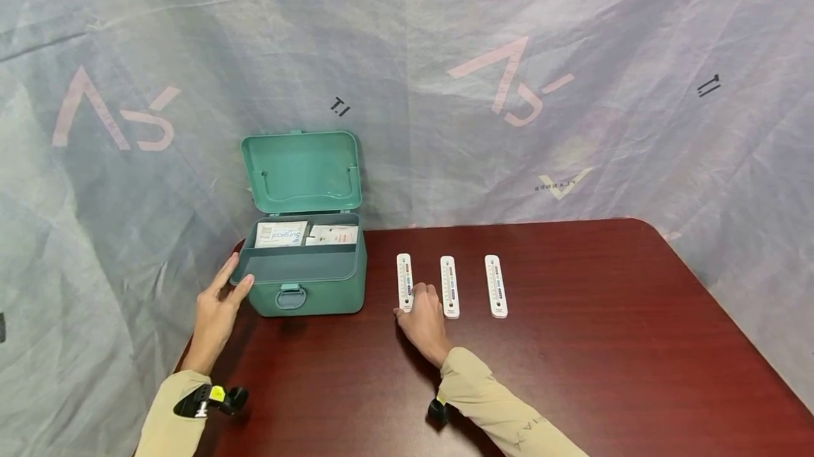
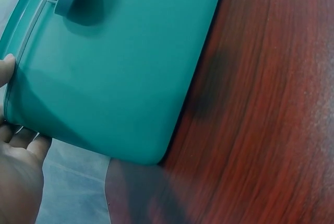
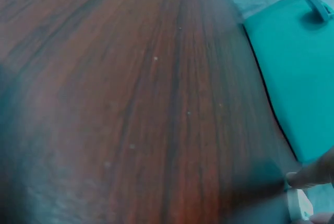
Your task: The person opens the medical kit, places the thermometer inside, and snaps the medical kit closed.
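Observation:
A green medicine box (image 1: pixel 324 296) stands on the table with its lid (image 1: pixel 302 171) raised. My left hand (image 1: pixel 215 312) holds the box's front left corner, thumb at the front rim and fingers along the side. That hand (image 2: pixel 21 172) shows partly in the left wrist view. Three white thermometers lie in a row to the right of the box. My right hand (image 1: pixel 424 319) pinches the lower end of the left thermometer (image 1: pixel 404 277). The middle thermometer (image 1: pixel 449 287) lies just beside this hand, and the right thermometer (image 1: pixel 496 286) lies farther off.
Inside the box's back compartment are a white packet marked "Surgical" (image 1: pixel 280 234) and another white packet (image 1: pixel 332 234). A grey divider tray (image 1: pixel 299 264) fills the front. The reddish-brown table (image 1: pixel 610 344) ends at a grey printed cloth (image 1: pixel 420 90) behind.

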Demonstrator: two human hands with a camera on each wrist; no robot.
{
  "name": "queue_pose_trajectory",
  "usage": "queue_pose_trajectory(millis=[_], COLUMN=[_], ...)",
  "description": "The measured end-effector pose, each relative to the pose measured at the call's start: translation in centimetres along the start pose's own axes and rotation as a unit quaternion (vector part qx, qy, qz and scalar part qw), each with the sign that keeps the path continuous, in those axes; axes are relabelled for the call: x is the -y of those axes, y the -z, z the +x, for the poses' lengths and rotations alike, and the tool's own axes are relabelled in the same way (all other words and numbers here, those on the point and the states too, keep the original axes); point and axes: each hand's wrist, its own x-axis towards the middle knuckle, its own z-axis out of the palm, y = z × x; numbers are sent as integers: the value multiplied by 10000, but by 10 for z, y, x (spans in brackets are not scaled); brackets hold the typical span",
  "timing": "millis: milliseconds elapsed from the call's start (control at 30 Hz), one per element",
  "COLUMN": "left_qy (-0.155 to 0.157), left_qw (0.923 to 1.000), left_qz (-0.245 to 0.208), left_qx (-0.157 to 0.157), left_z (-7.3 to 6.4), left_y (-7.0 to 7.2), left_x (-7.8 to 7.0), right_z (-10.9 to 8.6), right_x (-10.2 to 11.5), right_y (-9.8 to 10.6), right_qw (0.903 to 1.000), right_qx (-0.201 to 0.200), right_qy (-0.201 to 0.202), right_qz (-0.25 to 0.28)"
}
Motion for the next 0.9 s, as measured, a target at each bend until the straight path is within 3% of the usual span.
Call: queue_pose_trajectory(millis=[233,367,633,900], left_qy=[-151,-57,-43,-70], left_qw=[9999,10000,9998,9997], left_qz=[-59,-57,-71,-102], left_qx=[-14,-59,-190,-223], left_z=[-8,-6,4,4], left_y=[0,-1,0,-2], left_x=[-20,-16,9,9], right_z=[7,12,20,20], right_x=[5,4,2,-1], right_y=[2,4,8,16], right_qw=[9988,9982,9979,9983], right_qx=[133,158,254,252], right_qy=[-147,-255,-287,-257], right_qz=[-458,-527,-515,-463])
